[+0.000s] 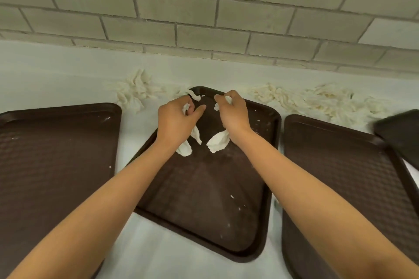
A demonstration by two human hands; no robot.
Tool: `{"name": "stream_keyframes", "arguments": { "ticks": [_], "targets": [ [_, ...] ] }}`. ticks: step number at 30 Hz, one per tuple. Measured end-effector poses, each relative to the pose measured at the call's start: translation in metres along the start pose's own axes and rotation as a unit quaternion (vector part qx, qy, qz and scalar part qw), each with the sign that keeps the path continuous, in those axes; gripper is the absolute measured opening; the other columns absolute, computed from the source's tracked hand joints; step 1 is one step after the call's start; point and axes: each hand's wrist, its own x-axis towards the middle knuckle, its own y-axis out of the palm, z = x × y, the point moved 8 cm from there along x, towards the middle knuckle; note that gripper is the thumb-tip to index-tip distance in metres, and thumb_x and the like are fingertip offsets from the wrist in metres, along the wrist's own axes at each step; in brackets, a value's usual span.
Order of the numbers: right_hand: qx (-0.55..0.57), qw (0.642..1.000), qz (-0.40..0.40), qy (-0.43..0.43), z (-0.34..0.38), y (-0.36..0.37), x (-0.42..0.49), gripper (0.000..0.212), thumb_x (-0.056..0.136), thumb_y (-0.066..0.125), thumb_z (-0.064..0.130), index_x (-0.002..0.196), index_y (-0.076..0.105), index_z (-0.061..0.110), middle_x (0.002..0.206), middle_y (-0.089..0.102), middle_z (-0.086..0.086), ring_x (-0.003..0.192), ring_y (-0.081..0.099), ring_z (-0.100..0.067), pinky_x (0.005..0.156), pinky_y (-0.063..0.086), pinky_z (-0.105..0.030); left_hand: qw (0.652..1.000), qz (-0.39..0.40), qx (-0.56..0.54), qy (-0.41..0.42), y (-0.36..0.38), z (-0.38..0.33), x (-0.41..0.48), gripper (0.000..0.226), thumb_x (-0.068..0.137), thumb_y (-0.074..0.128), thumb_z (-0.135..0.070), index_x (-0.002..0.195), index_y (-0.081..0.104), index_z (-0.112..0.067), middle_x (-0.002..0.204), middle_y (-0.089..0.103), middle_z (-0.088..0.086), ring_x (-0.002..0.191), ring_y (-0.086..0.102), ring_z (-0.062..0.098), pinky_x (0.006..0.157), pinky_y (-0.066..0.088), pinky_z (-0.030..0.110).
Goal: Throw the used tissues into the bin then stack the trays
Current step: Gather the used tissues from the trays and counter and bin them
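Three brown trays lie on a pale counter: a left tray (56,165), a skewed middle tray (204,210) and a right tray (340,176). Over the far end of the middle tray, my left hand (175,120) grips white tissue (184,148) that hangs below its palm. My right hand (232,113) grips another white tissue (217,142), which also trails below the wrist. A small tissue scrap (195,95) lies at the tray's far rim. Small white crumbs dot the trays.
Piles of crumpled tissues lie on the counter behind the trays, one at the left (136,90) and a long one at the right (317,102). A dark tray corner (399,136) overlaps the right tray. A brick wall (204,11) stands behind. No bin is visible.
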Motion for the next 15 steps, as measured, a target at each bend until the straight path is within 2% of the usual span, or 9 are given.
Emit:
{"name": "stream_keyframes", "arguments": {
  "ticks": [4,8,15],
  "targets": [
    [-0.01,1.0,0.016,-0.013,-0.004,-0.024,-0.022,0.012,0.09,0.051,0.028,0.09,0.049,0.016,0.077,0.054,0.003,0.072,0.05,-0.014,0.064,0.041,-0.029,1.0,-0.01,-0.01,0.0,0.009,-0.018,-0.028,0.039,0.081,0.07,-0.027,0.056,0.053,-0.002,0.047,0.044,-0.003,0.051,0.046,0.005,0.055,0.034,0.008],
    [-0.02,0.999,0.024,-0.027,-0.011,-0.048,-0.044,0.012,0.089,0.053,0.026,0.088,0.05,0.015,0.074,0.051,0.005,0.07,0.05,-0.01,0.07,0.045,-0.033,1.0,-0.011,-0.01,-0.013,0.015,-0.034,-0.057,0.041,0.082,0.069,-0.03,0.053,0.05,-0.006,0.046,0.043,-0.004,0.048,0.042,0.01,0.052,0.033,0.011],
    [-0.023,0.998,0.049,-0.04,-0.024,-0.084,-0.085,0.016,0.09,0.053,0.026,0.078,0.045,0.018,0.068,0.05,0.006,0.063,0.048,-0.008,0.06,0.04,-0.025,0.999,-0.016,0.006,-0.039,0.019,-0.062,-0.106,0.041,0.083,0.066,-0.032,0.053,0.049,-0.009,0.049,0.046,-0.001,0.047,0.042,0.012,0.052,0.034,0.01]
  ]
}}
